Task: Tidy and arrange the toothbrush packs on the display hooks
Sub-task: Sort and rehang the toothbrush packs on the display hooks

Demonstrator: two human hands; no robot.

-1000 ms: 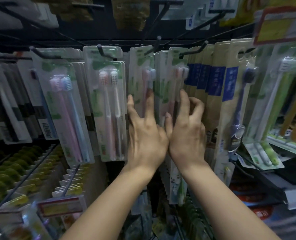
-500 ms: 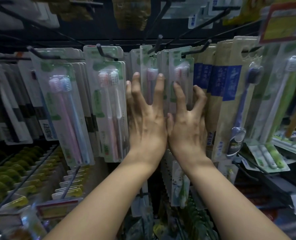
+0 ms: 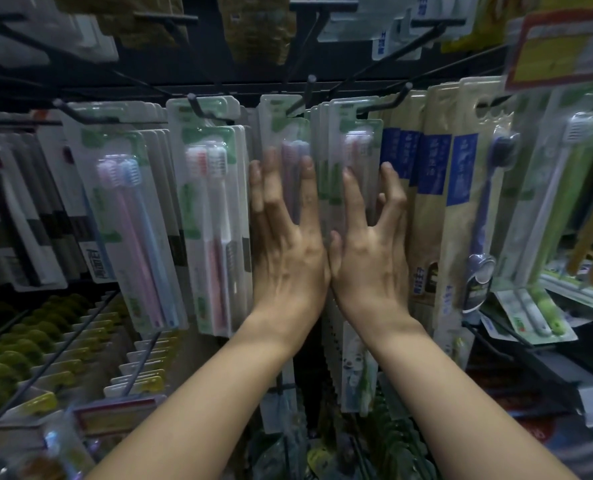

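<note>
The left hand [image 3: 288, 258] and right hand [image 3: 369, 261] cover the lower halves of the two middle toothbrush packs [image 3: 288, 133], whose print is blurred, while the red price tag [image 3: 565, 46] is unreadable.

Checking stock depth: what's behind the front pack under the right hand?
Behind the front pack under the right hand, edges of identical packs show on the hook. Their count is hidden.
</note>
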